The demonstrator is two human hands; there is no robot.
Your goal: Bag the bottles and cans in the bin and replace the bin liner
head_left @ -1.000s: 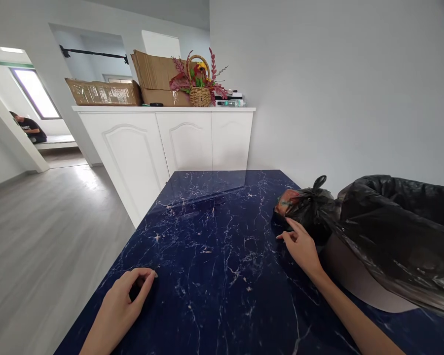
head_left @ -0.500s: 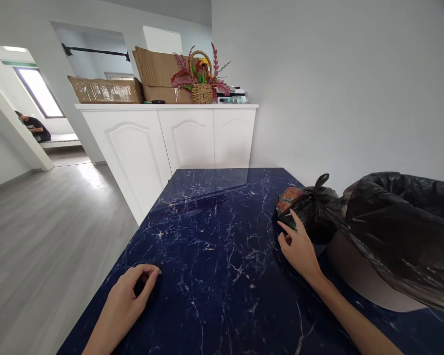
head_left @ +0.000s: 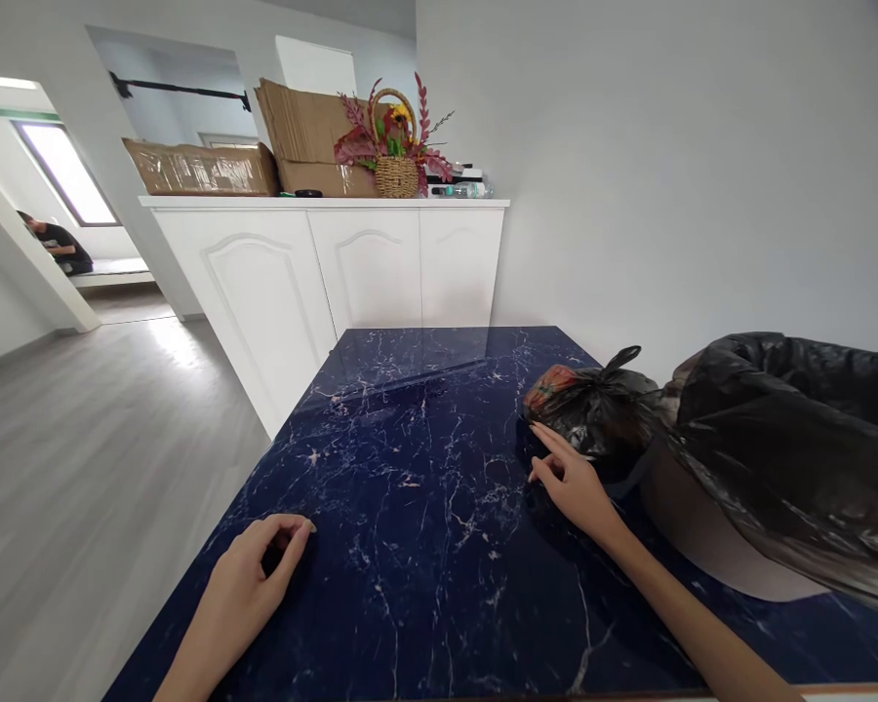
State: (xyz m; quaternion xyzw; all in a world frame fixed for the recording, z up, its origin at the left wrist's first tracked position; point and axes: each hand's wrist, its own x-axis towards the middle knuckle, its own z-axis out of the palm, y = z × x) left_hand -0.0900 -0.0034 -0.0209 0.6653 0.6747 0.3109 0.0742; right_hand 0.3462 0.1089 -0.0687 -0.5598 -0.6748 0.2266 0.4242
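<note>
My left hand (head_left: 243, 583) rests at the left side of the dark blue marbled tabletop (head_left: 417, 526). Its fingers are curled, thumb tip against the index finger, and nothing shows between them. At the right, my right hand (head_left: 577, 492) lies low in front of a knotted black plastic bag (head_left: 604, 409). Its fingers are stretched out and apart, with the fingertips at the bag's near left edge; whether they press on it I cannot tell. Something reddish shows through the bag's thin left side. Behind it to the right stands a light-coloured bin (head_left: 709, 531) with a black liner (head_left: 790, 458) folded over its rim.
Beyond the table is a white cabinet (head_left: 256, 263) carrying cardboard boxes (head_left: 197, 171), a flower basket (head_left: 396, 175) and a plastic bottle (head_left: 460, 191). A grey wall (head_left: 629, 175) runs along the right. Far left, a person (head_left: 62, 244) sits by a window.
My right hand has moved left and slightly down, and the knotted bag has shifted a little left. My left hand has stayed in place. The view has tilted slightly.
</note>
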